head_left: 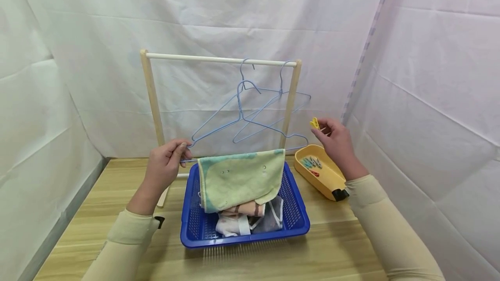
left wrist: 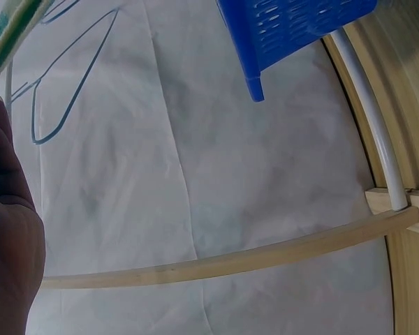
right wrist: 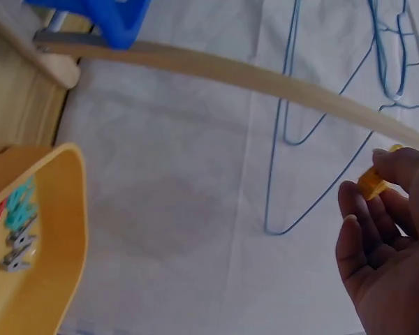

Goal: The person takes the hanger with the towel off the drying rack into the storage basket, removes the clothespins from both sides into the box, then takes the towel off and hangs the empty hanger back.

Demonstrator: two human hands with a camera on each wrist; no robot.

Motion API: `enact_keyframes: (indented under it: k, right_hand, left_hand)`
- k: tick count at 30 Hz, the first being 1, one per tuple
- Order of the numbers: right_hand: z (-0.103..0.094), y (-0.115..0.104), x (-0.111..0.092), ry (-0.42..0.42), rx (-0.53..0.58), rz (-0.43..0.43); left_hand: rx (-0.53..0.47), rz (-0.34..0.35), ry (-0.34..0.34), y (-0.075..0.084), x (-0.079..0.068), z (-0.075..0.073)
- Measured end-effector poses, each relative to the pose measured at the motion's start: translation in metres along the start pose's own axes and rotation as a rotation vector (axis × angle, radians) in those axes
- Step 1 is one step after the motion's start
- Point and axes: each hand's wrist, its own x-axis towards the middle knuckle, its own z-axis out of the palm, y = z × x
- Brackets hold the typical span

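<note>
In the head view my left hand (head_left: 167, 161) grips the left end of a blue wire hanger (head_left: 259, 121), held up in front of the rack. Over the hanger's bottom bar drapes a green and yellow towel (head_left: 242, 179), its lower edge hanging into the blue basket (head_left: 187, 233). To the right, my right hand (head_left: 337, 140) pinches a yellow clothespin (head_left: 314, 123) between thumb and fingers, above the banana-shaped tray and apart from the hanger. In the right wrist view the same clothespin (right wrist: 371, 183) shows at the fingertips.
Behind the towel stands a wooden rack (head_left: 151, 99) with two more blue hangers (head_left: 281, 92) on its white rail. Folded cloths (head_left: 230, 224) lie in the basket. The yellow banana-shaped tray (head_left: 332, 172) holds several green, grey and red clothespins. White curtains surround the wooden table (head_left: 117, 177).
</note>
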Motion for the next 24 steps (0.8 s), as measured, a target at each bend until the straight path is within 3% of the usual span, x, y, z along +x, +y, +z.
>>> enact_keyframes:
  k: [3, 9, 13, 18, 24]
  right_hand:
    - [-0.001, 0.017, 0.002, -0.091, -0.066, 0.071]
    - [-0.001, 0.049, 0.004, -0.352, -0.207, 0.211]
    - [0.005, 0.074, 0.005, -0.496, -0.297, 0.209]
    - [0.012, 0.1, 0.006, -0.587, -0.391, 0.159]
    - [0.018, 0.113, 0.005, -0.625, -0.416, 0.206]
  left_hand:
    - [-0.006, 0.002, 0.001, -0.001, 0.0, 0.0]
    - [0.001, 0.01, -0.002, -0.001, 0.001, 0.0]
    - [-0.004, 0.011, -0.001, 0.0, 0.001, 0.001]
    - [-0.008, 0.015, -0.004, 0.001, 0.002, 0.0]
    - [-0.011, 0.014, -0.007, 0.001, 0.002, 0.0]
